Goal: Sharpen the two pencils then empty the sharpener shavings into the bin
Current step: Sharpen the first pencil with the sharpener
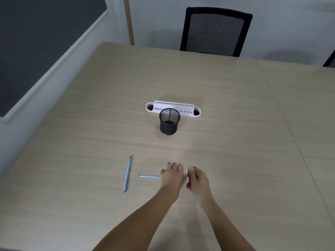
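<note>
A blue pencil [127, 173] lies loose on the table, red tip pointing away from me, left of my hands. My left hand [171, 176] is closed around a second blue pencil [149, 176] that sticks out horizontally to the left. Right beside it, my right hand [197, 179] pinches a small white object [186, 173], seemingly the sharpener, mostly hidden by the fingers. The pencil's right end is hidden between the two hands. A black mesh cup [169, 121], apparently the bin, stands upright farther back at the table's middle.
A white and pink desk organiser [173, 108] lies right behind the mesh cup. A black office chair [215, 31] stands at the table's far edge [163, 47]. A wall with a dark panel runs along the left.
</note>
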### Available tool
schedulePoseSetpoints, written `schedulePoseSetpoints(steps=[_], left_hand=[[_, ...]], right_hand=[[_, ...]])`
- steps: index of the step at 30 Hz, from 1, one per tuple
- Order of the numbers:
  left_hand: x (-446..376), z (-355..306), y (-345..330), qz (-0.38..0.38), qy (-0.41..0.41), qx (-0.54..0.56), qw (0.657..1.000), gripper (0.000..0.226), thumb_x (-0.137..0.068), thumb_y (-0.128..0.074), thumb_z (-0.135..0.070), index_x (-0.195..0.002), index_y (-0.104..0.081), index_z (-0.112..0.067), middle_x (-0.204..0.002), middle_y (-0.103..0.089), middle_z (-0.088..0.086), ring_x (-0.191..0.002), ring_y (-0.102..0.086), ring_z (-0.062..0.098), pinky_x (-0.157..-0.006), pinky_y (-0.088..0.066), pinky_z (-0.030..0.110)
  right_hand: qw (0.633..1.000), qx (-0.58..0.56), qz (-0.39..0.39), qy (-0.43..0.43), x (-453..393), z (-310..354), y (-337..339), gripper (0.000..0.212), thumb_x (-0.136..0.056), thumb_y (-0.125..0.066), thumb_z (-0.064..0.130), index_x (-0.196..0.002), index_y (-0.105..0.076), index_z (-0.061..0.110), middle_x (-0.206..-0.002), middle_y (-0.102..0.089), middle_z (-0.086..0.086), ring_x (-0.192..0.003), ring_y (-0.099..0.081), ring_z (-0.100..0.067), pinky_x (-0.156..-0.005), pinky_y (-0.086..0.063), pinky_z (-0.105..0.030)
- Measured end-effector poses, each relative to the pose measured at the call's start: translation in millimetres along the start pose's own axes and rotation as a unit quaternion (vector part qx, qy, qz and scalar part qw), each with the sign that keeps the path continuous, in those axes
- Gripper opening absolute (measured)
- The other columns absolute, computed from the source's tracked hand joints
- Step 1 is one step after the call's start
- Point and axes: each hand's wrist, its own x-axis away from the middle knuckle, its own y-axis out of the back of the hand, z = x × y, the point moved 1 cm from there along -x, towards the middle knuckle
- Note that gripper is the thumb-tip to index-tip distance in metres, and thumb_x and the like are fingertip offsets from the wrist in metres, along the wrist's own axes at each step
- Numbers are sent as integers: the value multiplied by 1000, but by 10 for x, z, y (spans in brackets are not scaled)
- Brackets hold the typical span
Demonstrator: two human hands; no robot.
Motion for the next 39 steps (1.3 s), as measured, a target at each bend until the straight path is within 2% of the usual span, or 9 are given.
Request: schedulePoseSetpoints(steps=[4, 8, 12, 17, 25, 28, 30, 34, 39], left_hand=[[9, -2, 32, 15, 2, -7, 1000, 54, -25, -88, -21, -71, -60, -17, -64, -59, -1, -64, -58, 18, -40, -39, 24], [-41, -10, 2, -7, 14, -1, 1000, 62, -7, -84, -13, -63, -58, -16, -57, -56, 1, -58, -56, 19, -40, -26, 22], [-5, -39, 14, 22, -8, -17, 1000, 49, -55, -83, -18, -93, -53, -13, -87, -58, 2, -86, -54, 20, -53, -31, 27], [18, -4, 10, 17, -10, -34, 999, 41, -78, -69, -17, -110, -44, -10, -109, -52, 7, -106, -47, 24, -70, -44, 31], [19, -12, 148, 37, 5, -24, 999, 56, -31, -89, -19, -80, -60, -16, -74, -60, 0, -74, -59, 20, -45, -39, 23], [14, -19, 80, 47, -1, -22, 999, 54, -56, -80, -8, -101, -50, -13, -97, -55, 4, -95, -51, 23, -56, -34, 29], [23, -18, 91, 49, 11, -23, 998, 54, -55, -82, -12, -99, -50, -13, -95, -57, 4, -93, -52, 22, -56, -34, 28], [22, 0, 28, 33, -3, -36, 999, 51, -71, -71, -7, -111, -41, -10, -111, -51, 8, -108, -45, 25, -70, -43, 31], [7, -2, 39, 19, 7, -14, 1000, 47, -62, -79, -15, -101, -51, -13, -97, -58, 3, -95, -53, 22, -60, -45, 29]], right_hand=[[996, 49, -7, -72, -456, -127, -127, 28, -89, -55, 26, -62, -50, 22, -63, -59, -5, -55, -53, -24, -59, -44, -32], [994, 65, -20, -87, -143, -417, -255, 27, -86, -46, 17, -59, -48, 20, -53, -55, 0, -49, -52, -26, -50, -41, -33], [997, 52, -2, -48, 332, -446, -154, 34, -89, -43, 12, -55, -43, 16, -51, -44, 2, -50, -41, -19, -53, -35, -33], [999, -3, 53, -7, 202, -24, 96, 31, -93, -49, 21, -65, -48, 9, -60, -56, -8, -46, -51, -19, -48, -39, -28], [992, 22, -13, -122, -388, -312, -224, 22, -85, -57, 23, -63, -56, 19, -64, -64, -6, -59, -59, -27, -55, -48, -34], [993, 79, -18, -83, -17, -436, -280, 31, -85, -44, 17, -54, -43, 17, -53, -52, -1, -55, -49, -24, -52, -36, -32], [996, 56, -8, -62, 281, -483, -251, 37, -88, -40, 29, -54, -37, 15, -49, -43, -1, -49, -42, -21, -52, -37, -33], [998, 18, 40, -33, 366, -185, 0, 42, -97, -41, 30, -58, -45, 15, -45, -44, 5, -39, -45, -13, -49, -39, -28], [999, 31, -13, -24, -199, 33, -39, 40, -93, -46, 30, -60, -49, 9, -50, -52, -7, -46, -48, -21, -46, -38, -26]])
